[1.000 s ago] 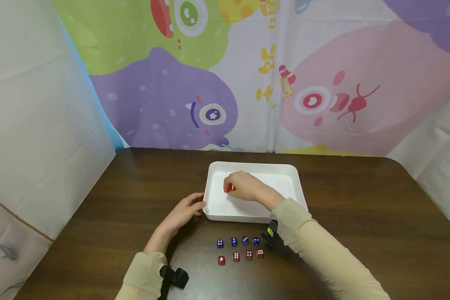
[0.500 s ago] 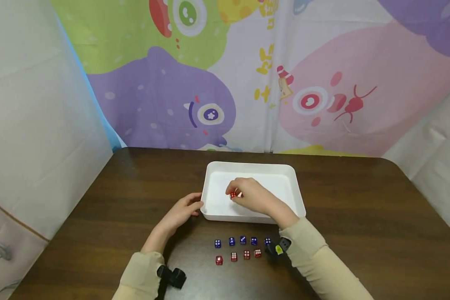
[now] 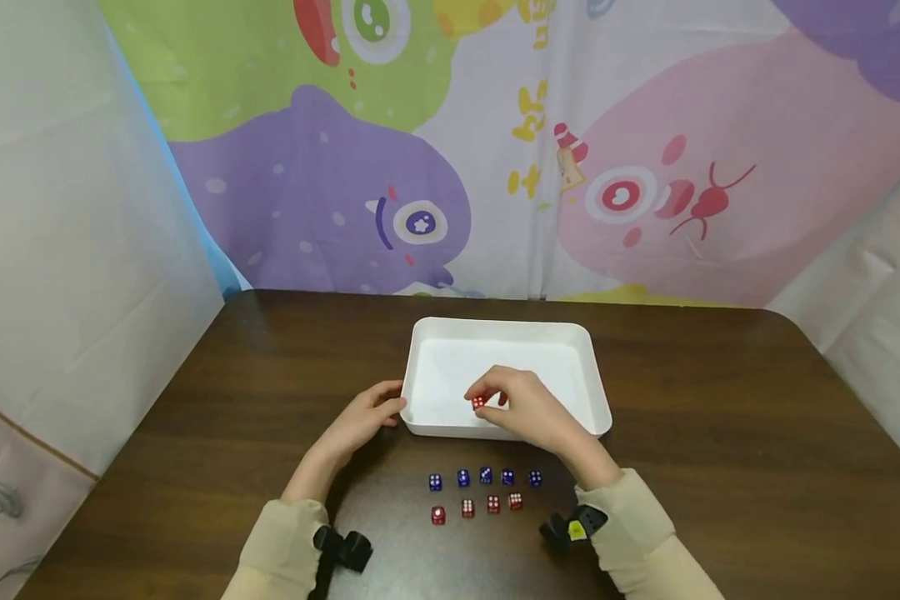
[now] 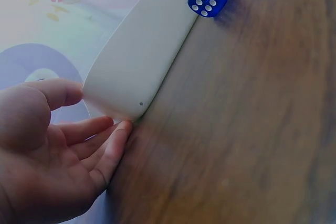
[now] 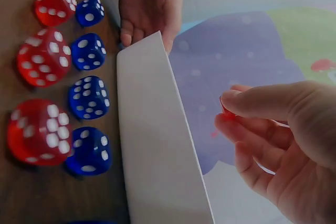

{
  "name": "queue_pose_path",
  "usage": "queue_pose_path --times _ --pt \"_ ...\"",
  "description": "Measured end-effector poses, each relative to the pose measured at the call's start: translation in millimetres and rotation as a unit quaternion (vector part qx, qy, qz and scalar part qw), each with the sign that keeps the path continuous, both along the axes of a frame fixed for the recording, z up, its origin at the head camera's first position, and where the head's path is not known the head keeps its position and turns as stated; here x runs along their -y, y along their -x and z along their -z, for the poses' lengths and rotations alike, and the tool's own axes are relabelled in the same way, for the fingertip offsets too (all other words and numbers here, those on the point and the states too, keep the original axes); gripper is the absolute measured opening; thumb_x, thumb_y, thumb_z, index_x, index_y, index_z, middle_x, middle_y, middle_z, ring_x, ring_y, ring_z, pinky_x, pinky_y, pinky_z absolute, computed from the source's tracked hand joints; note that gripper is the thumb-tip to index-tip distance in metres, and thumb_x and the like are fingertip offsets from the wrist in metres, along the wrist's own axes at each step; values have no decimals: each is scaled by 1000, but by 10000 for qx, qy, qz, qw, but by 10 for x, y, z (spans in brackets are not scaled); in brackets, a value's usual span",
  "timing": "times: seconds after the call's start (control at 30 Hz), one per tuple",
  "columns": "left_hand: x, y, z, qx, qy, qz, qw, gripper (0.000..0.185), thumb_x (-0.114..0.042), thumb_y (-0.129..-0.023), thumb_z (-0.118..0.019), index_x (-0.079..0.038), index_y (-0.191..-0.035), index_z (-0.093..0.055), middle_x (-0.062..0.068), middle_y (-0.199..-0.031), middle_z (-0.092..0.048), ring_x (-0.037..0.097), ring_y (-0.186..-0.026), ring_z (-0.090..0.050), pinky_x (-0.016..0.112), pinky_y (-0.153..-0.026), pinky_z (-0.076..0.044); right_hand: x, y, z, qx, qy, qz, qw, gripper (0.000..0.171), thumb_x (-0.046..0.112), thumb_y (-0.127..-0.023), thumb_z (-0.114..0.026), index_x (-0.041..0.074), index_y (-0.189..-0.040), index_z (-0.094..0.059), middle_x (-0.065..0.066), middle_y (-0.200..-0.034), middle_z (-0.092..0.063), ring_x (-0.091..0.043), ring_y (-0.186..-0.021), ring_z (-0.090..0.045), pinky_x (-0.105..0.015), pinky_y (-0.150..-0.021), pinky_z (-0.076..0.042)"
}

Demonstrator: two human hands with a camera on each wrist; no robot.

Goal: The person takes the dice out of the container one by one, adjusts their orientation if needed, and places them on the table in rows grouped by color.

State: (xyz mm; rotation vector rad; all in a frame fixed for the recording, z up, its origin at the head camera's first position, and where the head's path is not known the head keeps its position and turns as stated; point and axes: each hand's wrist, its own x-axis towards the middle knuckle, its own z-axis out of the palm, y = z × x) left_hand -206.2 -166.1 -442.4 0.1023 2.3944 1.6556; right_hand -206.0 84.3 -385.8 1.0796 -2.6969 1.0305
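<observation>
My right hand pinches a red die between thumb and fingers, over the front part of the white tray. In the right wrist view most of this red die is hidden by the fingertips. At the tray's left side rests my left hand. Its thumb touches the rim and its loosely extended fingers lie against the outer wall, as the left wrist view of the hand shows.
In front of the tray, a row of several blue dice lies on the brown table. Nearer to me runs a row of several red dice. A cartoon-printed cloth hangs behind the table.
The right hand has drawn back toward me and slightly right with the red die, from the tray's middle to its front part. The left hand stays at the tray's left side.
</observation>
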Motion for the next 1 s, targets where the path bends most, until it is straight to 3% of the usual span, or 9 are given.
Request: queue_pose_path --times 0.57,0.8,1.0 --pt "-4 -6 -6 -17 49 33 10000 46 -19 -93 -48 2 -133 -40 22 -130 -46 26 -99 -55 37 -85 -47 -247 -193 58 -90 178 79 9998 15 6 -75 -69 13 -88 -67 7 -84 -62 -7 -78 -59 -27 -67 -48" --pt "11 14 -24 8 7 29 10000 45 -20 -93 -49 1 -133 -41 21 -131 -46 25 -97 -56 39 -86 -46 -290 -198 15 141 -62 -120 9998 13 7 -75 -70 13 -86 -66 10 -81 -59 -5 -77 -56 -29 -71 -48" --pt "5 24 1 19 45 65 10000 45 -19 -93 -48 1 -133 -41 21 -130 -46 25 -98 -55 38 -86 -47 -319 -236 19 246 -393 -274 9985 12 5 -75 -69 10 -84 -65 7 -79 -58 -4 -69 -54 -21 -62 -47"
